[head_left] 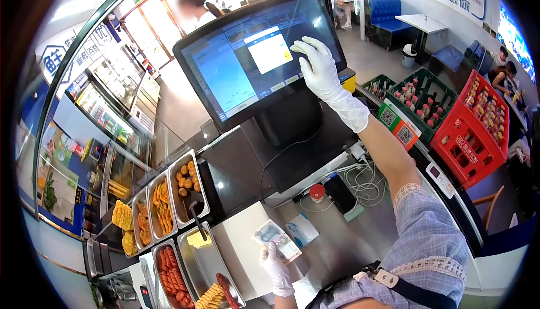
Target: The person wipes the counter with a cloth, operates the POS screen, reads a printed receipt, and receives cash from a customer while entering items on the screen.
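Observation:
My right hand [320,70], in a white glove, reaches up to the touchscreen monitor [225,67]. Its fingertips are at the screen, beside a white pop-up box, with the fingers bent and apart and nothing held. Lower down, my left hand [274,267], also gloved in white, grips what look like banknotes [288,246] between thumb and fingers. These are over a pale board [236,227] on the counter. A small blue-and-white packet or card [302,230] lies just right of the notes.
Metal trays [203,210] of food stand at left, with brown eggs [187,178] and red sausages [173,275]. A phone [339,192], a red-lidded container [317,192] and tangled cables [368,182] are at right. Bottle crates [469,134] stand beyond the counter. A person [197,8] is behind the monitor.

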Demonstrator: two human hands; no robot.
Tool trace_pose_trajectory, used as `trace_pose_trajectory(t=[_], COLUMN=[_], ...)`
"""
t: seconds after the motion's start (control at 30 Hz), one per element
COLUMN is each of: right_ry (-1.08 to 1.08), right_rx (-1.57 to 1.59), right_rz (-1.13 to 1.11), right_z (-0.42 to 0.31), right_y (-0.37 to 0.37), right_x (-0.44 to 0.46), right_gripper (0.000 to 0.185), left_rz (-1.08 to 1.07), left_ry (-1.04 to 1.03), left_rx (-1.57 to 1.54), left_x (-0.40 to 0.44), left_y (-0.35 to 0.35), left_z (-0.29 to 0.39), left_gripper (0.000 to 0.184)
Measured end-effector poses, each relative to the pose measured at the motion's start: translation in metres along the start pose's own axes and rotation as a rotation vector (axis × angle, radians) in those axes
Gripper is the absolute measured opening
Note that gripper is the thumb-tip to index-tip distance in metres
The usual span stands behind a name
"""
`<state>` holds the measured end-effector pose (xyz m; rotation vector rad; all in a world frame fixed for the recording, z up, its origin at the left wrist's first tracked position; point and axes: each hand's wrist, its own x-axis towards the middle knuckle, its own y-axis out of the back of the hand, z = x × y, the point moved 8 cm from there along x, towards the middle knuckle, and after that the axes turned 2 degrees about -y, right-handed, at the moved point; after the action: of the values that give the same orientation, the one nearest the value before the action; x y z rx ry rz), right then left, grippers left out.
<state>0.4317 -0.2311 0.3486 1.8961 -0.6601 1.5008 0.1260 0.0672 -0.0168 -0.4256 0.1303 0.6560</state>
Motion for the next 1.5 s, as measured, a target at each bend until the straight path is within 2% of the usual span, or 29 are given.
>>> trace_pose_trajectory(t=[0.47, 0.87, 1.5], right_ry=[-0.015, 0.033, 0.083], right_rx=[0.029, 0.049, 0.103], right_rz=[-0.019, -0.036, 0.001], right_z=[-0.005, -0.017, -0.037], right_y=[-0.001, -0.007, -0.006], right_x=[-0.010, -0.017, 0.010], right_gripper=[0.039, 0.035, 0.034], left_rz=[-0.012, -0.004, -0.017], left_ry=[-0.014, 0.005, -0.004], left_rx=[-0.016, -0.015, -0.008], left_x=[-0.001, -0.002, -0.001], left_y=[-0.001, -0.003, 0.000], left_z=[0.001, 0.004, 0.002], left_gripper=[0.011, 0.011, 0.010])
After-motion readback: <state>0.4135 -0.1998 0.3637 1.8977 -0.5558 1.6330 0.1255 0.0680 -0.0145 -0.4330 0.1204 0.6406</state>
